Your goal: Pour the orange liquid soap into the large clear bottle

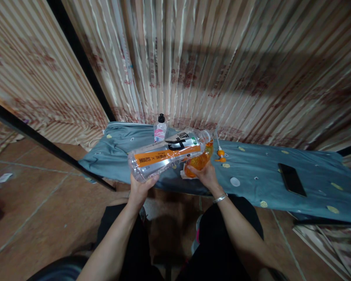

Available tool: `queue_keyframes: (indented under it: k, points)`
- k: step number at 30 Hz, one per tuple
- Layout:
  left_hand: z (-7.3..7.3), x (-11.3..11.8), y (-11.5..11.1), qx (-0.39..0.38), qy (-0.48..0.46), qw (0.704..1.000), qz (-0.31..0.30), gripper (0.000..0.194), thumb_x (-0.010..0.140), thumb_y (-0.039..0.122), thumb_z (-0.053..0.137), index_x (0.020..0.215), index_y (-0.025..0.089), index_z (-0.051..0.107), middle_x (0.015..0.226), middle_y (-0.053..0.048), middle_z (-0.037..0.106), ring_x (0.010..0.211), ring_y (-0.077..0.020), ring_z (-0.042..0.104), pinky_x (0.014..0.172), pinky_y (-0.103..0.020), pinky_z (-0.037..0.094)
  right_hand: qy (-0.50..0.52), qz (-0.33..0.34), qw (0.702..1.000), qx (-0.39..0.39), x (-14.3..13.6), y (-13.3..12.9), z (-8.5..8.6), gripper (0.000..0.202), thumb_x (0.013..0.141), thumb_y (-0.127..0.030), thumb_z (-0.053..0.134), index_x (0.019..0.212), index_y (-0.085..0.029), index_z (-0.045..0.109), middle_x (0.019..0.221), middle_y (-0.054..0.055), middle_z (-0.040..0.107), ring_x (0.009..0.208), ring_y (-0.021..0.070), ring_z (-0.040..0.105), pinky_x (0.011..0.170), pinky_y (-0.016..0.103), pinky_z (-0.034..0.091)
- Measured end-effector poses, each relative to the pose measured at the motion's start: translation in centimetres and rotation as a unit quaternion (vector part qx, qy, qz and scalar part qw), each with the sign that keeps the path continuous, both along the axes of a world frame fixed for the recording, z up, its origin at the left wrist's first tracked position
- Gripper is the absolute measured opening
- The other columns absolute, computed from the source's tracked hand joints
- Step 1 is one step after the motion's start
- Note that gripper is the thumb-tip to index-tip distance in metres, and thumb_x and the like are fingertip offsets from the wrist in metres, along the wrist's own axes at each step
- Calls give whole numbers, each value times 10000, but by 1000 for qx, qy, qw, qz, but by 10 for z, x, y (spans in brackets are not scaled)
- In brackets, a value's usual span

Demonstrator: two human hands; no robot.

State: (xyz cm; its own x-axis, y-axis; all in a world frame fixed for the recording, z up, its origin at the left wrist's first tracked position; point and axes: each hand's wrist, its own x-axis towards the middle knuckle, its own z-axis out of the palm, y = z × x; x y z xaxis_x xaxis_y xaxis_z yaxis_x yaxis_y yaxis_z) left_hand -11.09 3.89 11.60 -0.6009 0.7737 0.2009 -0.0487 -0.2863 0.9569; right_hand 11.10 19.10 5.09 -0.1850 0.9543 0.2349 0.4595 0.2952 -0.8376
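My left hand is wrapped round the base end of a large clear plastic bottle with an orange and silver label. The bottle is tipped nearly level, its neck pointing right over the top of an orange bottle. Whether the two mouths touch I cannot tell. Fingers closed, my right hand grips the orange bottle, which leans to the right above a white piece of paper or tissue. An orange pump head with a pale tube lies to the right of that bottle.
Behind the large bottle stands a small clear bottle with a black cap. A round white cap and a black phone lie on the blue-green cloth. Striped curtains hang behind; a black pole rises at the left.
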Motion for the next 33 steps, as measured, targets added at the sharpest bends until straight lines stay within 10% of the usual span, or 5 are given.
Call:
queue_keyframes:
  k: [33]
  points:
    - [-6,-6,-2,29,-30,999,24,907,529,499,950,1290,162,588,1237,-186,757,1152,-366,743,1063,-514,554,22,-40,998,-41,-13,-7,7,819,605,-531,882,1285,-208,559,1074,131,804,1059,400,775,889,492,619]
